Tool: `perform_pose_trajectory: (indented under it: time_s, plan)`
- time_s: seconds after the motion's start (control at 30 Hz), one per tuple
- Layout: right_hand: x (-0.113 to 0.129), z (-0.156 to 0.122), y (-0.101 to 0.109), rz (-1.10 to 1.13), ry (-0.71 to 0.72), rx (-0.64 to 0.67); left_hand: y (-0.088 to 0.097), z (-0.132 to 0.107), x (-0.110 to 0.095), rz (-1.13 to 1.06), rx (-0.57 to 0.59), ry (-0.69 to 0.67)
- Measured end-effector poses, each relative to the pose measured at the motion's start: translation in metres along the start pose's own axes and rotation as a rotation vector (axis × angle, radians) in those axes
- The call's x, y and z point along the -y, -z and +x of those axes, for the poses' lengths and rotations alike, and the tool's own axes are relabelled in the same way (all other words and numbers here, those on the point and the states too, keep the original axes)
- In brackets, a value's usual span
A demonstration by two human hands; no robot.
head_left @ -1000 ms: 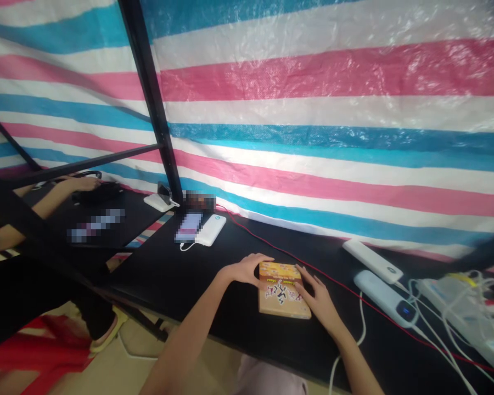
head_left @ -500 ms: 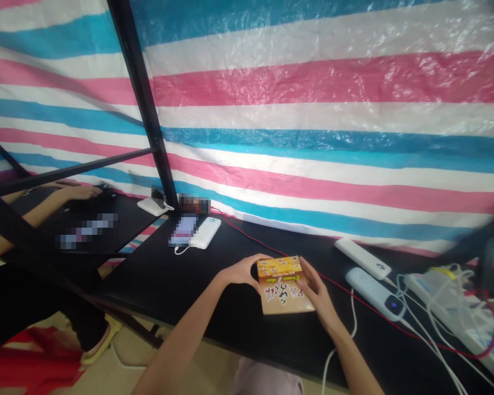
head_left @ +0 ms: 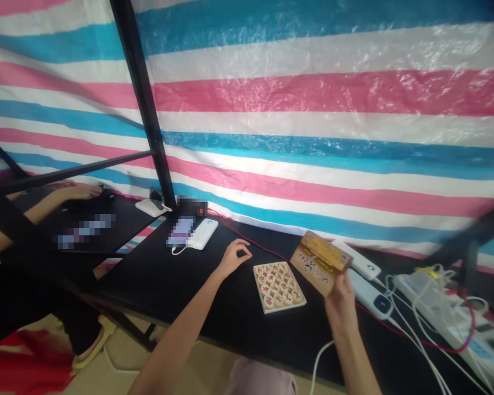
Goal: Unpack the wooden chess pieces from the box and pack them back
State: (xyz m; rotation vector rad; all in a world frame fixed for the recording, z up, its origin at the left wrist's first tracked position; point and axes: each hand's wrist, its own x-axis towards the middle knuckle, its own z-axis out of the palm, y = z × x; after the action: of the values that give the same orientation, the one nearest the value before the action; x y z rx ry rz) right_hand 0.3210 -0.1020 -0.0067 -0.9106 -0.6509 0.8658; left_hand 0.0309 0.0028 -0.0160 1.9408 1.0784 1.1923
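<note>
My right hand [head_left: 341,299] grips the printed cardboard lid [head_left: 315,264] of a Chinese chess box by its lower right edge and holds it tilted above the table. To its left, a shallow white tray [head_left: 283,309] lies uncovered on the black table [head_left: 214,299]. Rows of round wooden Chinese chess pieces [head_left: 275,287] with red characters fill it. Left of the tray, my left hand [head_left: 233,259] is empty, its thumb and fingers curved with a small gap between the tips.
Power banks [head_left: 368,293] and a cable-laden power strip [head_left: 440,310] lie on the right. A red cable [head_left: 247,237] runs along the back. A phone [head_left: 181,230] and white power bank [head_left: 203,234] stand back left. Another person's hand [head_left: 80,192] is at the neighbouring table.
The lid has come off and moved right in my right hand, uncovering the tray of chess pieces. My left hand has let go of the box and drawn slightly left.
</note>
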Motion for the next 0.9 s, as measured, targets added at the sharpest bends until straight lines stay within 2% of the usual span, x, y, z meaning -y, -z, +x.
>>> perform_pose_trajectory:
  time_s: [0.13,0.3,0.4,0.53,0.63,0.77,0.83,0.9]
  plan:
    - [0.011,0.02,-0.012,-0.382,0.193,-0.002,-0.003,-0.001,0.008,0.06,-0.017,-0.026]
    - [0.005,0.047,-0.015,-1.009,0.553,0.266,0.0,-0.003,0.011,0.115,-0.028,-0.016]
    - [-0.009,0.05,-0.008,-1.207,0.626,0.315,0.003,-0.005,0.011,0.153,-0.033,0.002]
    - [-0.027,0.047,0.003,-1.271,0.572,0.365,0.005,-0.005,0.009,0.157,-0.027,0.011]
    - [-0.03,0.045,0.007,-1.241,0.542,0.365,0.006,-0.004,0.005,0.179,-0.016,0.027]
    - [-0.021,0.039,-0.003,-1.173,0.478,0.431,0.008,-0.004,0.002,0.213,0.009,0.025]
    - [-0.016,0.034,-0.012,-1.071,0.431,0.542,0.006,-0.004,0.003,0.223,0.002,-0.001]
    - [-0.013,0.028,-0.02,-0.963,0.399,0.617,0.003,-0.003,0.006,0.226,0.05,-0.033]
